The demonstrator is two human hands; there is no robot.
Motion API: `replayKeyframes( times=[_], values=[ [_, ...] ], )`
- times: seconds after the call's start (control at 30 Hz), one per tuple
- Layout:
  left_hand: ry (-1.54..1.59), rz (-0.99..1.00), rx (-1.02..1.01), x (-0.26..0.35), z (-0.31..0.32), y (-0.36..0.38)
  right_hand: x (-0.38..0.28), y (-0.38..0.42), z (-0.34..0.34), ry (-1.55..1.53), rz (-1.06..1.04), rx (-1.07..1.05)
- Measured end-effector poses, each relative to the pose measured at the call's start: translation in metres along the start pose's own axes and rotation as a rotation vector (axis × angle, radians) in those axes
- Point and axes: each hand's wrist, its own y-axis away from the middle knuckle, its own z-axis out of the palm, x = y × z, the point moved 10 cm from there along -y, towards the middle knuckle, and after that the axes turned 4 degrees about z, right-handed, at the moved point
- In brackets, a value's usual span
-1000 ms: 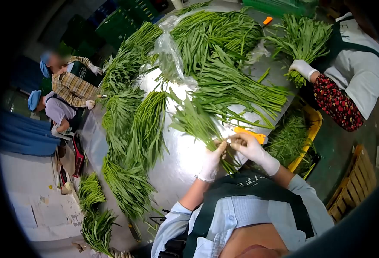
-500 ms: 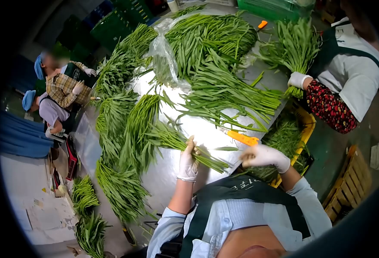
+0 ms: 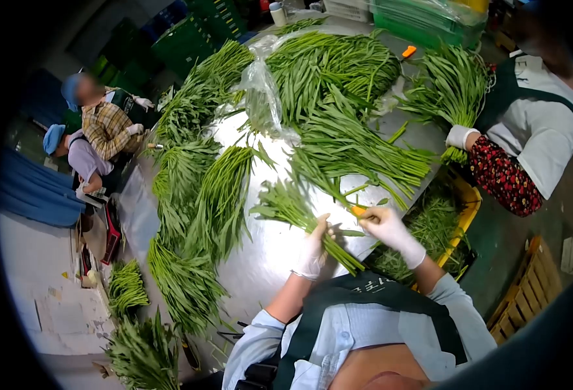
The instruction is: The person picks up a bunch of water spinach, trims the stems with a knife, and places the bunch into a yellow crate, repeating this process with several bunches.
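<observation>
My left hand (image 3: 312,250), in a white glove, is closed around a small bunch of leafy greens (image 3: 288,207); the leaves point away and the cut stems stick out towards my apron. My right hand (image 3: 394,234), gloved too, has its fingers pinched at the stem ends of some loose stalks of greens (image 3: 322,182) reaching in from the pile. Just under those fingertips shows part of an orange handle (image 3: 358,211); the rest is covered by the hand. A large pile of greens (image 3: 364,146) lies beyond both hands on the metal table (image 3: 251,237).
More greens (image 3: 186,283) line the table's left side. A clear plastic bag (image 3: 262,91) lies among the piles. At right, a person's gloved hand (image 3: 460,138) holds a big bunch. Below the table edge is a yellow crate (image 3: 471,203) of greens. Two people stand at far left.
My left hand has moved right with the bunch, nearer my right hand. My right hand has reached forward over the orange handle to the stalks. The view has shifted slightly.
</observation>
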Motion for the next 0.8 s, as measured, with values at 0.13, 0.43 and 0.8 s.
replayKeyframes(
  times=[0.13, 0.43, 0.8],
  values=[
    [-0.044, 0.082, -0.045, 0.000, 0.008, -0.005, -0.009, 0.023, 0.048, 0.019, -0.013, -0.142],
    [-0.451, 0.227, -0.076, 0.012, 0.029, 0.018, -0.033, -0.011, 0.046, -0.448, -0.235, -0.062],
    [-0.067, 0.156, 0.017, 0.027, -0.005, 0.011, -0.005, 0.045, 0.048, -0.455, 0.004, -0.245]
  ],
)
